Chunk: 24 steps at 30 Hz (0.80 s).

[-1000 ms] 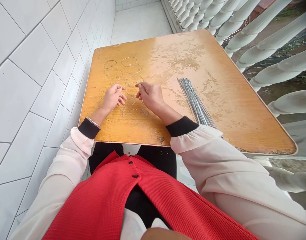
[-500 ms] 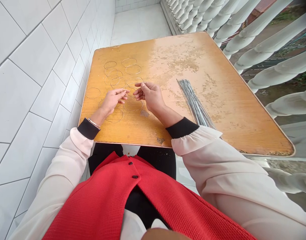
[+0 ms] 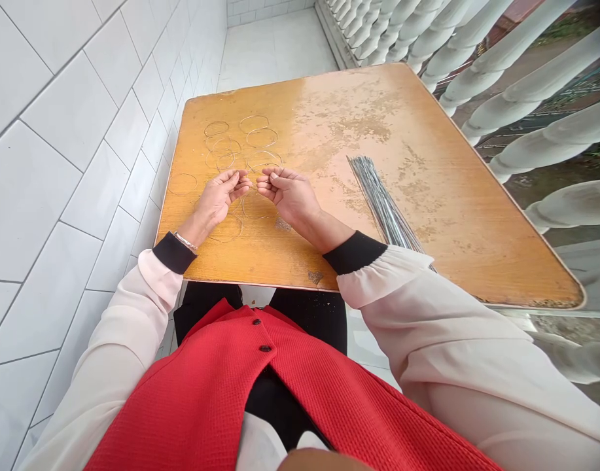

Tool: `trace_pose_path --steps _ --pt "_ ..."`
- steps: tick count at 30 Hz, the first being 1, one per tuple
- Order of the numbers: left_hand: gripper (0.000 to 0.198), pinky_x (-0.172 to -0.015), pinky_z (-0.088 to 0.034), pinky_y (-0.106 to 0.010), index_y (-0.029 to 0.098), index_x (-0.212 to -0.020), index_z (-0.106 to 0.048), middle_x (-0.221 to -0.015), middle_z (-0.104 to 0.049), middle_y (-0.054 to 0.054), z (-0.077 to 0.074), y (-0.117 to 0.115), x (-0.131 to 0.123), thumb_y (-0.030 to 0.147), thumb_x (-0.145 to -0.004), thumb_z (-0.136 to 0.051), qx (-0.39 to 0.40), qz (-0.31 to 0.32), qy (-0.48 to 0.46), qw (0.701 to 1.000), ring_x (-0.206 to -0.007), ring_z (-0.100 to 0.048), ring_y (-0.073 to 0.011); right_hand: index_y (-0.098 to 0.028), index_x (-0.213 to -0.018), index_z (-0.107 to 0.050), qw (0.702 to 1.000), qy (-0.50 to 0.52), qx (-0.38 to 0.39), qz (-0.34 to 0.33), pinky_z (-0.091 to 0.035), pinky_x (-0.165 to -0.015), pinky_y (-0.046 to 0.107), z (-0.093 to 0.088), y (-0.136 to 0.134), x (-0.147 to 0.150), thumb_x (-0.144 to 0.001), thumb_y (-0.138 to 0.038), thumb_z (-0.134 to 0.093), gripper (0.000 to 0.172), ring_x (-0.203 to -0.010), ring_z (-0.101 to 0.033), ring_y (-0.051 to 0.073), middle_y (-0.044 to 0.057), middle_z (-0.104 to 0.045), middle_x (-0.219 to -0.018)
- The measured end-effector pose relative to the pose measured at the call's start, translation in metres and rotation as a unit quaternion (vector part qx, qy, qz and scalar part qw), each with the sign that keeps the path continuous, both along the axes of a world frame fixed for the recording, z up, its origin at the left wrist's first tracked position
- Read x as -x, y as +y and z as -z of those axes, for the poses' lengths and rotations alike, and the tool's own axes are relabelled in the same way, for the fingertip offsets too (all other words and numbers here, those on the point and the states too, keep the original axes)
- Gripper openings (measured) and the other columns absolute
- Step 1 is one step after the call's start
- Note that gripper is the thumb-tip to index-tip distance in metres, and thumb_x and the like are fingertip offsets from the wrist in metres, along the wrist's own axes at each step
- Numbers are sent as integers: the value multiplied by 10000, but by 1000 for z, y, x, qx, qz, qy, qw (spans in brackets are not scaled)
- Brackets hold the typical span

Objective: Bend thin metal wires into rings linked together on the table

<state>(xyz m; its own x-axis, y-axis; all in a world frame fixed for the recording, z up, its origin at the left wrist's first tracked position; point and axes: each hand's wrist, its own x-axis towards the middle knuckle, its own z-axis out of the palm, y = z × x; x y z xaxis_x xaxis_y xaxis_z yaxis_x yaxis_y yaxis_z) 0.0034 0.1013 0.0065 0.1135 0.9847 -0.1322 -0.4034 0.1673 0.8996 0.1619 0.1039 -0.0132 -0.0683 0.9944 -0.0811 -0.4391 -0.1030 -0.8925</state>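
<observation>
1. White tiled wall (image 3: 59,170) runs well to the left of the wire bundle, my landmark; a row of pale balusters (image 3: 525,95), too many cut off for me to count, stands off to its right.
2. One worn wooden surface (image 3: 476,242) carries everything; its peeled, paler patch lies around the bundle and beyond it.
3. One red vest (image 3: 206,379) with two dark buttons showing fills my feed on the near side of the bundle.
4. One wire bundle (image 3: 387,203), its straight strands packed too tightly to count, lies slantwise, apart from both hands.
5. Two hands, left (image 3: 221,193) and right (image 3: 294,196), hover left of the bundle, nearly meeting, fingers curled narrow. I can't tell whether either grips a strand; anything that fine is lost to me at this range. One bracelet (image 3: 186,241) circles the left wrist.
6. At least nine thin rings (image 3: 262,145) lie left of the bundle, well apart from it, some overlapping, others partly hidden by the hands.
7. I judge the step in hand to be fingertip work on one fine wire; the next move seems to call for steady, matched pinches and a light touch.
</observation>
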Motion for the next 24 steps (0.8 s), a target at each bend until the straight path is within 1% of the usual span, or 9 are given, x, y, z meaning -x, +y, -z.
trace_pose_path --steps 3,7,11,15,18,22,24 --pt "234 -775 -532 -165 120 -848 -637 -729 -655 23 -1 0 -2 66 -1004 -471 9 -16 -17 1000 -670 -647 -24 -196 -845 -650 1000 26 12 -4 -592 -835 209 2 0 3 -938 -50 -492 235 -735 -667 81 7 -686 -785" --pt "218 -798 -524 -168 130 -859 -636 -736 -645 29 -2 -2 -2 84 -1006 -482 4 -20 1 1000 -679 -639 -25 -196 -861 -644 999 42 16 -22 -579 -816 185 1 0 3 -951 -56 -487 228 -741 -663 74 7 -683 -803" --pt "201 -781 -517 -185 134 -868 -648 -770 -662 17 -2 -3 -1 100 -1001 -501 -4 -8 23 1000 -684 -650 -34 -171 -862 -676 998 41 37 -32 -566 -724 176 -3 -1 2 -923 -19 -476 259 -694 -649 71 24 -705 -806" --pt "203 -725 -508 -185 130 -872 -654 -748 -667 13 -1 -3 1 105 -1002 -500 -18 2 32 999 -681 -656 -45 -160 -875 -695 998 13 37 -39 -548 -638 168 -6 -5 2 -909 -24 -485 252 -616 -624 66 18 -709 -755" --pt "208 -695 -501 -180 123 -864 -654 -730 -665 15 0 -4 2 112 -1003 -500 -10 -8 37 999 -668 -654 -45 -152 -907 -698 997 4 57 -46 -528 -589 163 -7 -7 0 -845 4 -532 236 -589 -616 64 14 -713 -743" --pt "211 -687 -502 -186 116 -856 -650 -723 -669 15 -3 -6 2 119 -1005 -501 7 -13 39 999 -648 -661 -49 -152 -916 -692 998 5 60 -21 -503 -566 160 -9 -7 -2 -773 22 -576 253 -573 -598 57 10 -712 -753" --pt "212 -692 -502 -186 118 -854 -653 -729 -672 16 -5 -7 2 117 -1004 -502 3 -13 39 999 -654 -668 -49 -163 -917 -681 998 10 52 -13 -491 -554 156 -10 -5 -4 -809 -18 -599 198 -574 -597 54 9 -713 -767"
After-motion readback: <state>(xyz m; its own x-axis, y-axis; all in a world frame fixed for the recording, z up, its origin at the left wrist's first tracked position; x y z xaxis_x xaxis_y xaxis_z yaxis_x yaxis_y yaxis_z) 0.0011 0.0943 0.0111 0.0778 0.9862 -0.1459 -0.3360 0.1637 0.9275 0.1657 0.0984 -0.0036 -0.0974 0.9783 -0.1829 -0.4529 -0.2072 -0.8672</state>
